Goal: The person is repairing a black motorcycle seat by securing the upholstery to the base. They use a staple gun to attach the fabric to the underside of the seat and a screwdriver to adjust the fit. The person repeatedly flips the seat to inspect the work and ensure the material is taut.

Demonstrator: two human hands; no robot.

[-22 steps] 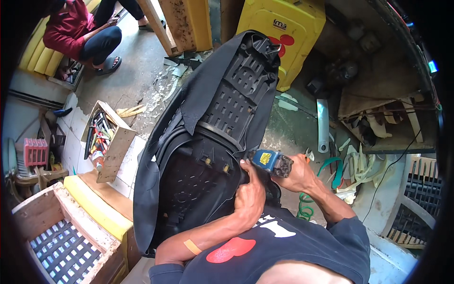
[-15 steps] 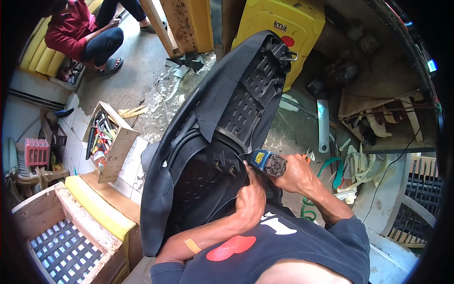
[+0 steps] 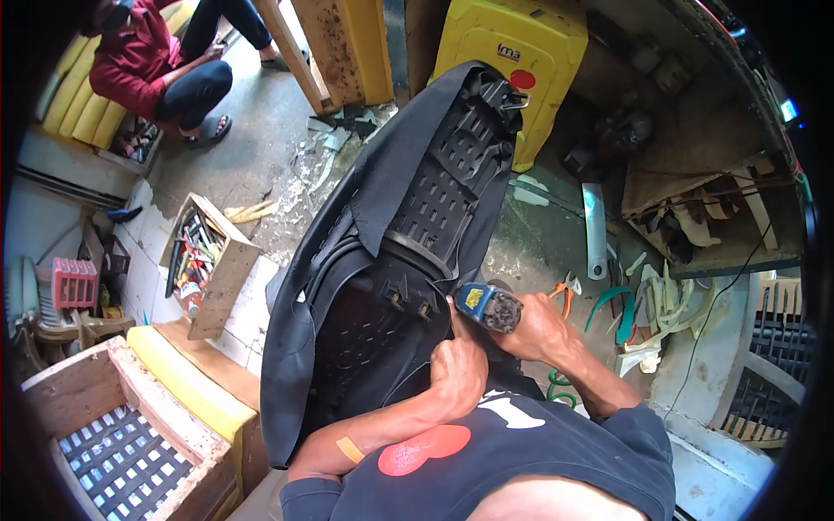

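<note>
A long black motorcycle seat (image 3: 343, 334) lies underside up in front of me, its slotted plastic base (image 3: 426, 208) showing. Black seat cover (image 3: 360, 208) material is folded loosely along its left side. My right hand (image 3: 534, 328) grips a blue staple gun (image 3: 473, 300), its nose at the right rim of the base. Close beside that nose, my left hand (image 3: 459, 360) has its fingers curled at the rim, with one finger pointing up along the edge. It appears to press the cover there; the fingertips are partly hidden.
A wooden toolbox (image 3: 221, 278) stands at the left, above a wooden frame with woven straps (image 3: 122, 460). Orange-handled pliers (image 3: 569, 293) and a green coiled hose (image 3: 560, 386) are at the right. Behind the seat is a yellow plastic panel (image 3: 556, 52). Another person (image 3: 143, 65) sits at the far left.
The view has shifted slightly. The staple gun and both hands keep nearly the same place at the seat's rim, with the right hand tilted a little.
</note>
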